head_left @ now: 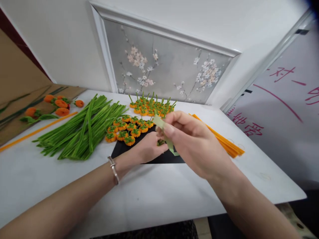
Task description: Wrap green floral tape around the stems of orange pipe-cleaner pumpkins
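A strip of pale green tape [159, 122] is pinched between the thumb and forefinger of my right hand [191, 142], and its lower end [171, 147] curls down over the black mat [161, 159]. Just behind it my left hand [147, 147], with a silver bracelet at the wrist, has its fingers closed around a green fuzzy piece [160, 142]. Most of that piece is hidden by my hands. Small orange flowers [129, 140] with green tops lie left of my left hand, partly on the mat. Beyond them, more orange flowers [144, 111] stand with green stems pointing up.
A heap of green pipe cleaners [82, 129] lies on the white table [154, 196] at left. Orange pipe cleaners [224, 142] lie at right, and a single orange one [40, 131] at left. Fluffy orange flowers [61, 104] rest on brown paper [15, 129]. A whiteboard [281, 99] stands at right.
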A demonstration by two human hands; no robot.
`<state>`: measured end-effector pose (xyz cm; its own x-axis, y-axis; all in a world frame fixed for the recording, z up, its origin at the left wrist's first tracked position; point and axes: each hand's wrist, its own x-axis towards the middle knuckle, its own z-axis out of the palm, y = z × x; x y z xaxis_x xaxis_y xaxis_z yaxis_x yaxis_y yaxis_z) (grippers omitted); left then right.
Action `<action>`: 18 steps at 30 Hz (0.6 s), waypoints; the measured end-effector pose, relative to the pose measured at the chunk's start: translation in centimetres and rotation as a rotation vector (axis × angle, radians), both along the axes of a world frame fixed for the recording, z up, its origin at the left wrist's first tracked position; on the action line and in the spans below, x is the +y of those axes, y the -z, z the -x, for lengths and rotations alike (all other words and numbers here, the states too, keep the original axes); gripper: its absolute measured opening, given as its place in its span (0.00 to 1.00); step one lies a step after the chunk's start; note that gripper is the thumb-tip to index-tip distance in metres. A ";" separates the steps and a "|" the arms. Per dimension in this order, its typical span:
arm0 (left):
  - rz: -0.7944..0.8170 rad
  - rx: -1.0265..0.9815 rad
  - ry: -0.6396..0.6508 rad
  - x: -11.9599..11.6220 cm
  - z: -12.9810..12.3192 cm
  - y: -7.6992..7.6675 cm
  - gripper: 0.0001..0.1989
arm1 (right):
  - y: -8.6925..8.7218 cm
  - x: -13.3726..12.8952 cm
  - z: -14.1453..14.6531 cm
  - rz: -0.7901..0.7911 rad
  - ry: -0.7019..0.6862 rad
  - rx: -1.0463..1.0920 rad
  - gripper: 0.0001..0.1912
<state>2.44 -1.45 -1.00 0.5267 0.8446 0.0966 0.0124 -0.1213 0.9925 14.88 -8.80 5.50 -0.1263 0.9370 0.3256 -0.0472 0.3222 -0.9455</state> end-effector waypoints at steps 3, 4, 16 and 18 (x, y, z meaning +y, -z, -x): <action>-0.007 0.168 0.088 -0.7 2.2 0.3 0.03 | -0.6 2.7 1.1 0.053 -0.056 0.034 0.04; 0.040 0.160 0.098 -1.1 2.8 0.3 0.05 | -0.7 3.4 1.4 0.057 -0.070 0.047 0.04; 0.274 -0.290 -0.243 -3.0 3.0 1.4 0.06 | 0.2 6.4 3.0 -0.041 -0.114 -0.122 0.09; 0.287 -0.303 -0.265 -2.8 3.3 1.4 0.07 | 0.4 6.6 1.1 -0.122 -0.028 -0.173 0.10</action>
